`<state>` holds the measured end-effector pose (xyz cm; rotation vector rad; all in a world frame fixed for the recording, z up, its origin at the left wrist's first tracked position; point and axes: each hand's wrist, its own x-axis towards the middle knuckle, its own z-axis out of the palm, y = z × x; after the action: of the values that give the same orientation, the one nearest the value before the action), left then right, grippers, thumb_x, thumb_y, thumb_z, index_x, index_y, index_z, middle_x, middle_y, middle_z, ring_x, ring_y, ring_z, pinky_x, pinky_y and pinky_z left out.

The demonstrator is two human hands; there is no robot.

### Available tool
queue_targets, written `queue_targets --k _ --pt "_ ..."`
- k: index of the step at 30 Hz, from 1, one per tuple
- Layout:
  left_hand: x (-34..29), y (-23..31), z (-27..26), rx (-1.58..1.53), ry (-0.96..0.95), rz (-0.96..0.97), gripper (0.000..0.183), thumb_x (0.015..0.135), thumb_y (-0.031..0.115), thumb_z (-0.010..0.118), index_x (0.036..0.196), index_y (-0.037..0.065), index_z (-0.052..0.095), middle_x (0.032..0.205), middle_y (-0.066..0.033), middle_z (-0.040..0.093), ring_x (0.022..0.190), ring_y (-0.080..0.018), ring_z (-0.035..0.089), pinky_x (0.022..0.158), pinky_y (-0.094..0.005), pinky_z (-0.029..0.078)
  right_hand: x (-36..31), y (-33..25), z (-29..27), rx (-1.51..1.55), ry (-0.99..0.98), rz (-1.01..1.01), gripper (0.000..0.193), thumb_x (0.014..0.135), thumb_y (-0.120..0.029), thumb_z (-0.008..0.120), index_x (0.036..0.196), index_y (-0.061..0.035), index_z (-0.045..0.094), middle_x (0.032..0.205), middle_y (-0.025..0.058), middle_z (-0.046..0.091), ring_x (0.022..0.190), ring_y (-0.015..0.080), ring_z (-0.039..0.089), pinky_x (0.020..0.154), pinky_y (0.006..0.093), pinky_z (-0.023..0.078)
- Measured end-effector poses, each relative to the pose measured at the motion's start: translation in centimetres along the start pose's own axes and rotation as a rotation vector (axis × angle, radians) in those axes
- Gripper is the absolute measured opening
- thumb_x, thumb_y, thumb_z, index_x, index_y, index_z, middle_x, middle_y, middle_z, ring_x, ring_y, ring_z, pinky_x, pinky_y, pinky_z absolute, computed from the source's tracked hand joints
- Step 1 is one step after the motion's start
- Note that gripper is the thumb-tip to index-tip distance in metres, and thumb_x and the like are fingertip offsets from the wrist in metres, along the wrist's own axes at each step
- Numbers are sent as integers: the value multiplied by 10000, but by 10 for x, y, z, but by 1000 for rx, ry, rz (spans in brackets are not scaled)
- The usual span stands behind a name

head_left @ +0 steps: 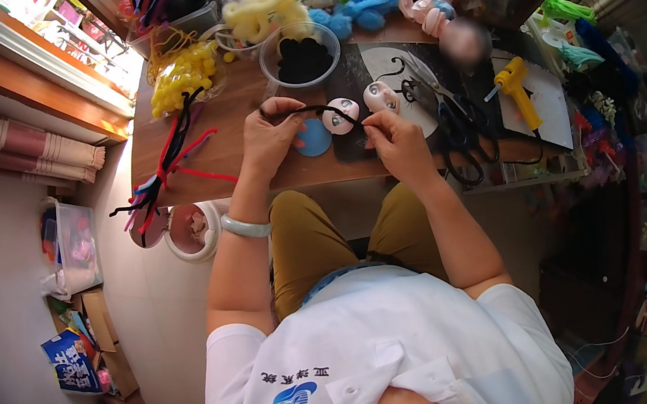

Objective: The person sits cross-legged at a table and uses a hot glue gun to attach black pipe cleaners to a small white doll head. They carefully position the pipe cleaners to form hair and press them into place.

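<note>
A black pipe cleaner [319, 108] stretches in a shallow bend between my two hands over the table. My left hand [270, 136] pinches one end between thumb and fingers, and my right hand [400, 140] pinches the other. Just beyond the stem lies a pale doll face [341, 116] with painted eyes, partly crossed by it. A second doll face [380, 96], with curled black pieces [399, 67] beside it, is to its right. Close to my left fingers a flat blue disc [313, 138] rests on the wood.
Scissors with black handles [456, 111] and a yellow glue gun [520, 89] lie at right. Loose red and black pipe cleaners [161, 166] overhang the left edge. Behind are a clear tub [263, 62] of black pieces, yellow pompoms [183, 76] and blue fluff [370, 9].
</note>
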<state>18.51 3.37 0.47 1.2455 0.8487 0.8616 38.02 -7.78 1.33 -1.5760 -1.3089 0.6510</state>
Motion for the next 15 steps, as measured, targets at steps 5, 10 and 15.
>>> queue_targets --k 5,10,15 --pt "-6 9 1 6 -75 12 247 836 14 649 1072 28 577 934 -36 609 806 -90 605 594 -209 532 -2 5 1 -5 19 24 66 854 -51 589 883 -7 628 640 133 634 593 228 654 538 316 475" --pt "-6 -1 -7 -58 -162 93 326 809 -27 669 1109 30 555 976 -37 591 886 -107 593 701 -237 540 -1 6 4 -7 40 15 65 847 -68 598 878 -23 632 655 144 634 603 258 651 552 336 480" --pt "-10 1 -6 -53 -180 193 309 809 -14 687 1090 30 565 976 -36 599 910 -105 588 781 -230 507 -1 10 5 -63 49 2 72 839 -85 600 880 -36 634 699 160 637 646 309 642 580 367 483"
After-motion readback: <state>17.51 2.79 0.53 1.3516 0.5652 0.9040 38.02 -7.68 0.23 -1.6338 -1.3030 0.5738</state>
